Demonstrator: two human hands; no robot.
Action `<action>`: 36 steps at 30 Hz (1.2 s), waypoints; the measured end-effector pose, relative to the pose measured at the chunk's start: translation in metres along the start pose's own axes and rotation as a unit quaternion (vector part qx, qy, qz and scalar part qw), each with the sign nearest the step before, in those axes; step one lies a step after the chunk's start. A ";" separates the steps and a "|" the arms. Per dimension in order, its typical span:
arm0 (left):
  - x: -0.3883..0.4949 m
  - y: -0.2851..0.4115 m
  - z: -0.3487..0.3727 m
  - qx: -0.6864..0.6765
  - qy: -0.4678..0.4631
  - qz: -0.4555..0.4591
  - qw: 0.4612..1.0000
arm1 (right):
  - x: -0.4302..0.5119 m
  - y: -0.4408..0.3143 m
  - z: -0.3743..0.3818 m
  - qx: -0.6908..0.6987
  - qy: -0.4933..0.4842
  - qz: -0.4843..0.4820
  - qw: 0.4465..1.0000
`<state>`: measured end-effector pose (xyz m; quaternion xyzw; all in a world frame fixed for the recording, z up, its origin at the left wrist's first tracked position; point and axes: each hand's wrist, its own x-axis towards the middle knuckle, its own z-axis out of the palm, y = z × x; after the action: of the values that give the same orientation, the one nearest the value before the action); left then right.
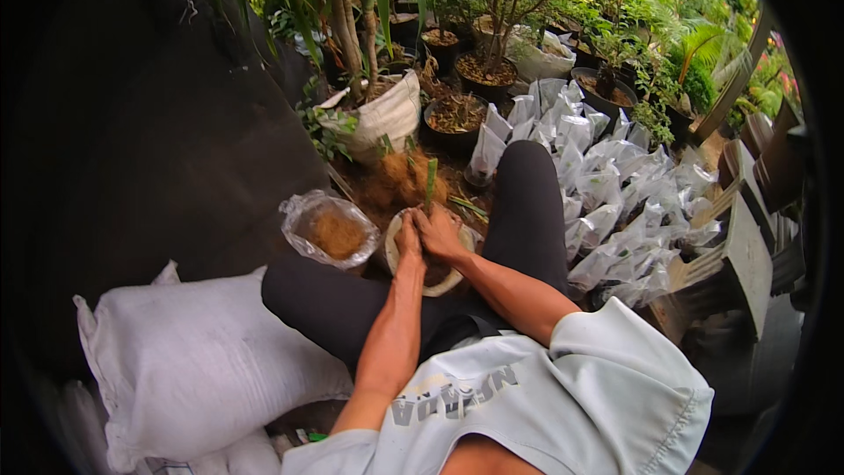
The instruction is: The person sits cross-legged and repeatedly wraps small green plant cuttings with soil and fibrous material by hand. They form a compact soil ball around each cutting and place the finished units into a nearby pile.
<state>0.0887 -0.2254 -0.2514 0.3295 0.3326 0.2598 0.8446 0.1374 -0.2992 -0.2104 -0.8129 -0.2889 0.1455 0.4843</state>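
Observation:
My left hand [409,235] and my right hand [440,229] are side by side inside the far part of a round container [443,289] with a pale rim, between my legs. Dark soil-like material [436,272] shows in its near part. A green leaf or stem cutting [431,183] stands nearly upright at my fingertips, closest to my right hand. The fingers point down and are partly hidden, so their grip on the cutting is unclear. Left of the container stands a clear plastic bag [297,218] holding brown fibre [337,235]. More loose fibre [395,179] is heaped just beyond my hands.
Many clear plastic bags [603,178] stand grouped at right, beside stacked dark containers [748,257]. A full white sack [191,356] lies at left. Potted plants [486,72] and a white planting sack [386,120] line the back. Cut green pieces [469,207] lie beyond the container.

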 end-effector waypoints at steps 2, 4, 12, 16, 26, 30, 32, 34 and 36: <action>-0.002 -0.005 0.001 -0.036 -0.035 0.001 0.999 | 0.003 0.006 -0.006 0.008 -0.051 -0.057 0.997; -0.003 -0.006 0.004 -0.096 -0.047 -0.029 0.994 | 0.007 0.009 -0.004 0.200 0.003 -0.018 0.980; 0.006 0.016 0.015 -0.080 -0.119 -0.003 0.990 | 0.012 -0.005 0.008 0.385 0.100 0.044 0.917; -0.007 0.017 0.005 -0.099 -0.122 -0.062 0.986 | 0.002 -0.012 0.001 0.298 0.097 -0.031 0.949; -0.004 0.015 0.000 -0.149 -0.058 -0.063 0.985 | -0.006 -0.024 -0.007 -0.029 0.067 -0.135 0.988; -0.010 0.020 0.003 -0.160 -0.146 -0.038 0.975 | -0.001 -0.024 -0.004 0.131 0.095 -0.099 0.982; -0.008 0.014 -0.002 -0.141 -0.156 -0.032 0.977 | -0.007 -0.020 -0.004 0.072 0.096 -0.141 0.983; 0.001 0.003 -0.002 -0.130 -0.075 -0.033 0.988 | -0.014 -0.016 -0.005 0.018 0.113 -0.187 0.976; 0.007 0.000 -0.001 -0.101 -0.006 -0.058 0.993 | -0.016 -0.014 -0.006 -0.009 0.074 -0.143 0.987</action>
<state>0.0925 -0.2198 -0.2548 0.2240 0.3181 0.2407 0.8892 0.1230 -0.3085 -0.1960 -0.7761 -0.3668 0.0115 0.5128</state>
